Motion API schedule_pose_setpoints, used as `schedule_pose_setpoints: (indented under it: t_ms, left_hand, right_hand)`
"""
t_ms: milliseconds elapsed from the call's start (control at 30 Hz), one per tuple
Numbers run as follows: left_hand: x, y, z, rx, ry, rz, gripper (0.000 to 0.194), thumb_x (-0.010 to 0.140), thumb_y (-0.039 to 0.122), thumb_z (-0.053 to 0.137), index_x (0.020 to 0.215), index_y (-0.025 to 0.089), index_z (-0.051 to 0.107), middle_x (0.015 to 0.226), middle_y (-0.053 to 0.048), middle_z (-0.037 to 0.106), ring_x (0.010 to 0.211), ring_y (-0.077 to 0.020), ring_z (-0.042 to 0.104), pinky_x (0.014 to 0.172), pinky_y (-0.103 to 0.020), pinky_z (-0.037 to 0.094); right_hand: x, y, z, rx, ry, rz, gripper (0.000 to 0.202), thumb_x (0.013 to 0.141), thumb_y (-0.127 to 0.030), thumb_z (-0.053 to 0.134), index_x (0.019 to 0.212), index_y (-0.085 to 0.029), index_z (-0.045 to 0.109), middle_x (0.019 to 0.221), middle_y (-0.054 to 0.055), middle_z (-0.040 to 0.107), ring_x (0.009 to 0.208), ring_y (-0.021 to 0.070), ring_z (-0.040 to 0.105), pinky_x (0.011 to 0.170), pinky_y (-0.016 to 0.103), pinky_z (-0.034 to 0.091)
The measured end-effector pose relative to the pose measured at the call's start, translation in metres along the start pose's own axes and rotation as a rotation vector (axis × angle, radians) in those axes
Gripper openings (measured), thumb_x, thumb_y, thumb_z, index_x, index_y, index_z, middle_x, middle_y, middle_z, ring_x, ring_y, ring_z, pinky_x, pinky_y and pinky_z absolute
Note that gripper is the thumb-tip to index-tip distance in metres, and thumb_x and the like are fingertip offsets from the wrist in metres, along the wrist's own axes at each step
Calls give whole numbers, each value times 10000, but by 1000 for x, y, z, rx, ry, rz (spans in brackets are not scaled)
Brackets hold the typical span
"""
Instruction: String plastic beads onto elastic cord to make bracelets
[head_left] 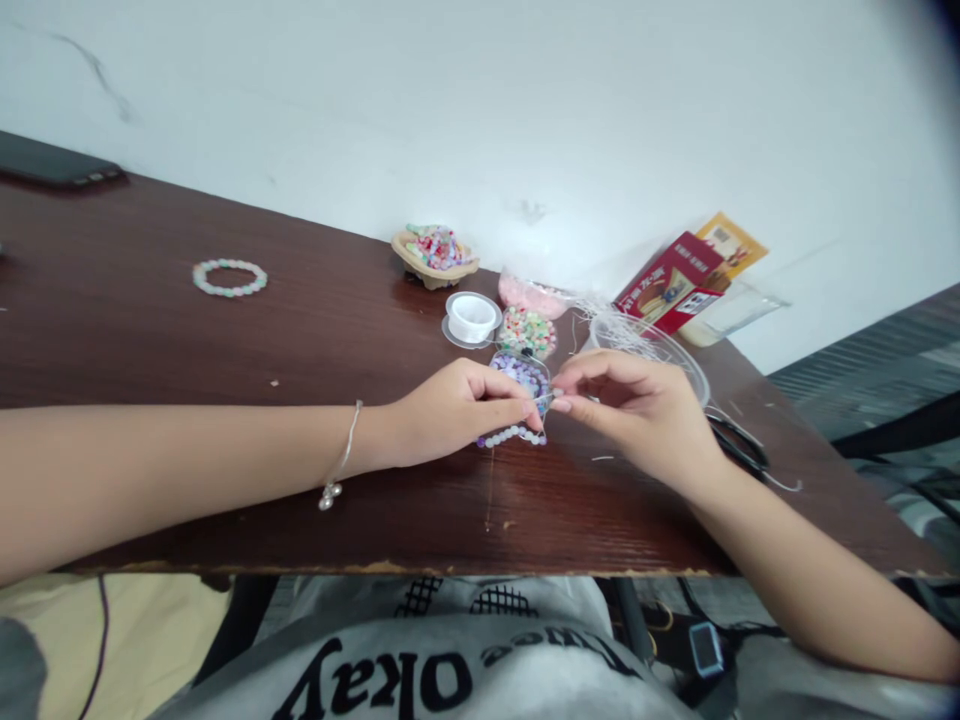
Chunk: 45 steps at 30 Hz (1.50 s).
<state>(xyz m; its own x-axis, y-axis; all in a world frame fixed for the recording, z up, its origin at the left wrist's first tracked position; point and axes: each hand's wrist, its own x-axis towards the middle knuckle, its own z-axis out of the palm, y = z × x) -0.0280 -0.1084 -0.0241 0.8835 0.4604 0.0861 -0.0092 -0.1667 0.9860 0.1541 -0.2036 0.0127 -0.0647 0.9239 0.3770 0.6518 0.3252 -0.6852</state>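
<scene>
My left hand is closed in a pinch on a thin clear beading cord. From its fingertips hangs a strand of white and purple beads, low over the table. Facing it, my right hand pinches a small pale bead between thumb and index finger, at the cord. The fingertips of both hands almost meet. Just behind them, partly hidden by my left hand, lies a clear container of purple and blue beads.
Behind stand a spool of clear cord, a tub of multicoloured beads, pink beads and a bead-filled tray. Scissors and a clear bowl sit right. A finished bracelet and phone lie left.
</scene>
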Motion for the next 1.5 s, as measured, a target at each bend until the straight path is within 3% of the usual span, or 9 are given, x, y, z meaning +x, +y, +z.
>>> schedule_pose_setpoints:
  t_ms: [367, 500, 700, 867, 1000, 1067, 1167, 1300, 1500]
  left_hand:
    - [-1, -1, 0, 43, -44, 5, 301, 853, 386, 531, 792, 132, 681, 607, 22, 522, 572, -88, 403, 544, -215, 314]
    - [-1, -1, 1, 79, -98, 27, 429, 921, 416, 398, 663, 129, 584, 589, 28, 458, 567, -85, 396, 555, -214, 337]
    - [1, -3, 1, 12, -113, 51, 301, 923, 395, 425, 1048, 157, 561, 940, -37, 613, 778, -111, 558, 690, -225, 451]
    - [0, -1, 1, -20, 7, 17, 279, 892, 387, 504, 891, 132, 618, 901, -49, 659, 834, -132, 591, 741, -245, 466]
    - [2, -3, 2, -236, 113, 10, 228, 866, 360, 563, 844, 134, 584, 814, -23, 648, 782, -113, 604, 736, -242, 476]
    - [3, -5, 2, -325, 118, 13, 221, 864, 353, 568, 825, 135, 567, 757, -10, 627, 718, -107, 597, 710, -253, 478]
    - [3, -8, 1, -385, 81, -9, 207, 872, 344, 552, 823, 143, 553, 675, 12, 573, 607, -92, 542, 599, -237, 443]
    - [1, -5, 0, -362, 47, -33, 187, 870, 326, 552, 815, 148, 573, 554, 58, 422, 499, -60, 375, 494, -199, 322]
    - [-1, 2, 2, -216, 1, -83, 198, 853, 299, 545, 771, 131, 611, 494, 71, 343, 469, -55, 278, 474, -204, 238]
  right_hand:
    - [0, -1, 5, 65, -50, 15, 114, 755, -279, 720, 793, -189, 662, 773, 26, 674, 714, 151, 620, 673, 277, 509]
    - [1, 2, 4, -84, -70, -110, 139, 773, -287, 706, 722, -171, 649, 721, 34, 667, 667, 146, 610, 626, 271, 474]
    - [12, -11, -3, -215, -79, -268, 129, 828, -277, 643, 764, -165, 657, 765, 43, 663, 743, 153, 603, 690, 278, 470]
    - [29, 0, -44, -276, -162, -57, 207, 768, -316, 691, 927, -184, 692, 882, 46, 701, 747, 159, 626, 682, 284, 493]
    - [39, 43, -84, -723, -191, 302, 104, 683, -204, 683, 780, -212, 721, 740, 21, 705, 637, 172, 628, 575, 280, 458]
    - [42, 62, -87, -767, -326, 414, 151, 620, -151, 689, 753, -211, 728, 723, 18, 708, 613, 171, 629, 537, 262, 447]
    - [43, 74, -77, -726, -419, 435, 150, 637, -103, 628, 702, -206, 716, 664, 4, 696, 578, 156, 619, 501, 245, 428]
    - [43, 67, -76, -746, -370, 391, 103, 665, -141, 631, 670, -207, 710, 626, 2, 669, 554, 150, 588, 517, 268, 419]
    - [33, 42, -89, -870, -93, 267, 73, 708, -262, 679, 678, -204, 647, 614, 29, 619, 551, 160, 531, 526, 305, 376]
